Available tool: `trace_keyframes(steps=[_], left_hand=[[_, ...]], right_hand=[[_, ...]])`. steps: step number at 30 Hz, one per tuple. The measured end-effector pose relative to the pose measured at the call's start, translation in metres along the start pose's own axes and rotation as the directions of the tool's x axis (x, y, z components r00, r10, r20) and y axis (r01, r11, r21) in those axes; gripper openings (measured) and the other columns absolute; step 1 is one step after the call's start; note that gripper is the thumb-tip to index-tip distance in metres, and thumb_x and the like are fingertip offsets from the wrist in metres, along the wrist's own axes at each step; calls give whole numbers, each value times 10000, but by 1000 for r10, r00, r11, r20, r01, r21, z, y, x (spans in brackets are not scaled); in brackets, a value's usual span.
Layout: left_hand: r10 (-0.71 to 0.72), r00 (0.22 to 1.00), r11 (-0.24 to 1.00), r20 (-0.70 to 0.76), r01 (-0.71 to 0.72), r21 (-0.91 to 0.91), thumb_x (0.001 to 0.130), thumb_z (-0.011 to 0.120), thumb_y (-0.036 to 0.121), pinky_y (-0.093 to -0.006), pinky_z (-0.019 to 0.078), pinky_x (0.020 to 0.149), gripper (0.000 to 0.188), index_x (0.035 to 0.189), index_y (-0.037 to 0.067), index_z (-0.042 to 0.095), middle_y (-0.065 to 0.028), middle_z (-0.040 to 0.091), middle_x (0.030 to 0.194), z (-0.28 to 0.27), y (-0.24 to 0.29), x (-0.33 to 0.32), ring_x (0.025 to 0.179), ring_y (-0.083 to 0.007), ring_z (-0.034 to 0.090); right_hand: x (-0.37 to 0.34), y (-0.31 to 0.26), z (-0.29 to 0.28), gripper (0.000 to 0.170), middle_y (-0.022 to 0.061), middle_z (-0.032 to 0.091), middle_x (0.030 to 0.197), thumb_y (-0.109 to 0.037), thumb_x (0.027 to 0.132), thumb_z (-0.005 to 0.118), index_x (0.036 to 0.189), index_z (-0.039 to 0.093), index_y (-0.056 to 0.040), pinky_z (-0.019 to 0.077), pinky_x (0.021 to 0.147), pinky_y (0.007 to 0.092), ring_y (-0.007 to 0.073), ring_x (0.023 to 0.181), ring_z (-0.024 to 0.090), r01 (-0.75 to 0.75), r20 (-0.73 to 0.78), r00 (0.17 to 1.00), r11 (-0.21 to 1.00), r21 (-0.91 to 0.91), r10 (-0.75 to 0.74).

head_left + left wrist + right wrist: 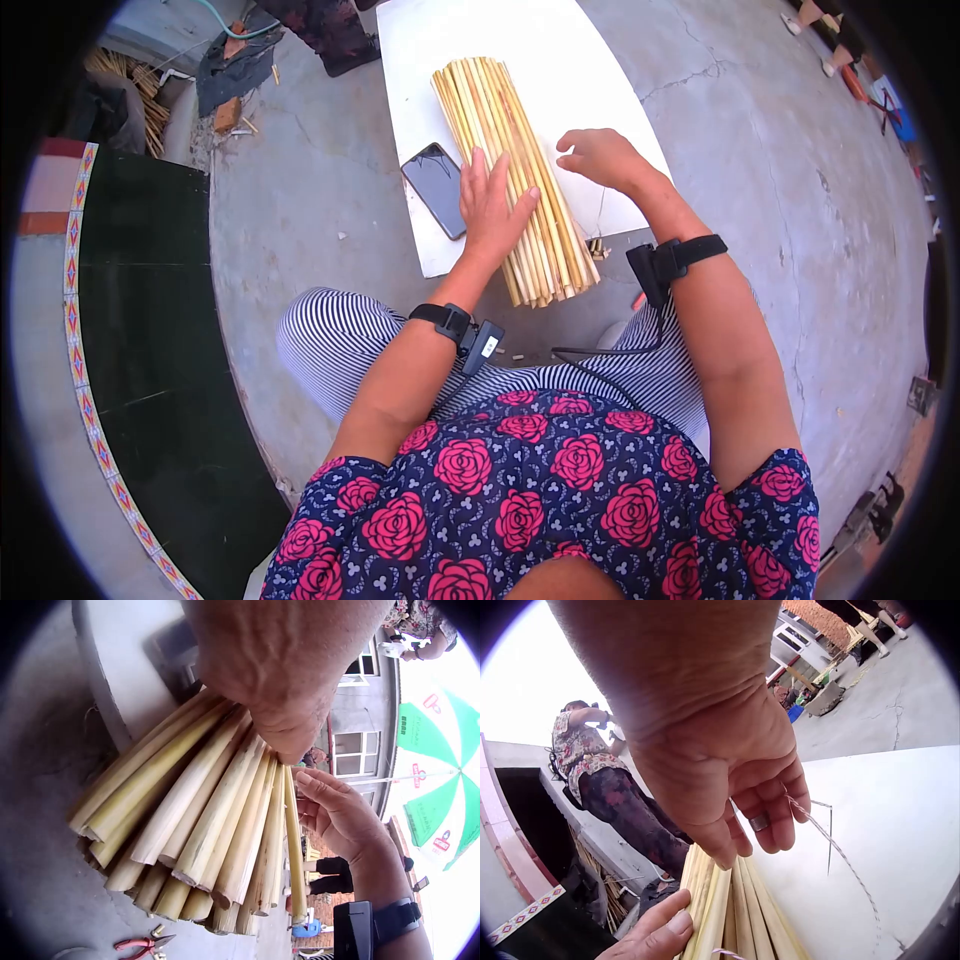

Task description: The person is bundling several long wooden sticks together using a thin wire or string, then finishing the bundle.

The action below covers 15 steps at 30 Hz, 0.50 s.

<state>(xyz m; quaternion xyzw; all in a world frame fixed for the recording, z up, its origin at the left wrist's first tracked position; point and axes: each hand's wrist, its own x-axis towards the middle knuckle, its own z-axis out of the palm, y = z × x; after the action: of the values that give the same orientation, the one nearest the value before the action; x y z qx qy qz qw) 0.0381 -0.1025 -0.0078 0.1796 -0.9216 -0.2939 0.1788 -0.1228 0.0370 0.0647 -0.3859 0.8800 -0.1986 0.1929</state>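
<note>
A bundle of pale yellow stalks lies lengthwise on a white board. Fingers spread, my left hand rests on the bundle's left side. My right hand is just right of the bundle, its fingers curled. A red-and-white twisted string comes out between those fingers and hangs over the board. Beside it shows a thin, bent dark line, wire or thread, I cannot tell which. Part of the string crosses the stalks at the lower edge of the right wrist view.
A phone lies on the board left of the bundle. Red-handled pliers and small stalk pieces are on the floor below. A person stands beyond the board. More stalks lean at the upper left.
</note>
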Motion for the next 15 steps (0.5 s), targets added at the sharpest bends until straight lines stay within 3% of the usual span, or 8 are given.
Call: trace_keyframes(steps=[3,6,7,10,11,14,15], left_hand=[[0,1000,1000,-15,0,-29,884,608,387,-524,156,1139,680,1445,99,355,-239,133,1556,2,-5,3,1421,-458,117],[-14,1000,999,-27,13,-48,892,602,371,-525,162,1138,665,1444,97,355,-241,132,1555,-4,0,3,1418,-454,132],[-26,999,998,-24,24,-57,893,601,369,-525,164,1138,664,1446,98,354,-241,133,1555,-4,1,2,1418,-452,135],[-26,999,998,-21,25,-57,899,597,362,-523,168,1138,661,1454,102,347,-243,133,1554,-4,2,2,1418,-447,143],[-21,1000,998,-19,20,-51,902,595,360,-521,169,1138,660,1456,104,345,-244,132,1553,-4,2,2,1418,-445,146],[-38,998,999,46,37,18,925,559,365,-508,184,1138,666,1469,68,316,-276,123,1543,-10,8,3,1418,-437,147],[-47,997,998,60,45,35,928,553,369,-508,184,1138,664,1472,73,312,-272,118,1546,-11,10,3,1418,-437,145]], right_hand=[[1,3,0,314,114,690,1077,-336,872,630,1093,689,-121,489,907,376,287,1030,634,-40,38,999,999,36,39],[9,14,7,319,116,691,1074,-349,874,620,1086,693,-123,490,903,380,292,1030,634,-34,-31,999,992,-125,31],[8,12,6,330,120,690,1073,-331,883,608,1129,679,-124,491,906,392,298,1035,633,-108,-84,991,993,-45,104],[5,-5,11,361,131,671,1127,-329,898,592,1195,649,-132,478,934,403,296,1063,621,-2,-253,966,986,165,44],[9,-9,11,453,151,596,1274,-355,909,584,1297,576,-121,442,1001,412,292,1185,554,57,-235,972,991,120,-27],[18,-19,27,538,157,499,1393,-395,917,574,1354,512,-87,390,1066,414,306,1297,453,225,-325,916,972,-74,-237],[20,-24,25,648,149,431,1454,-451,912,564,1413,433,-62,349,1106,413,322,1350,387,202,-203,955,976,-86,-216]])
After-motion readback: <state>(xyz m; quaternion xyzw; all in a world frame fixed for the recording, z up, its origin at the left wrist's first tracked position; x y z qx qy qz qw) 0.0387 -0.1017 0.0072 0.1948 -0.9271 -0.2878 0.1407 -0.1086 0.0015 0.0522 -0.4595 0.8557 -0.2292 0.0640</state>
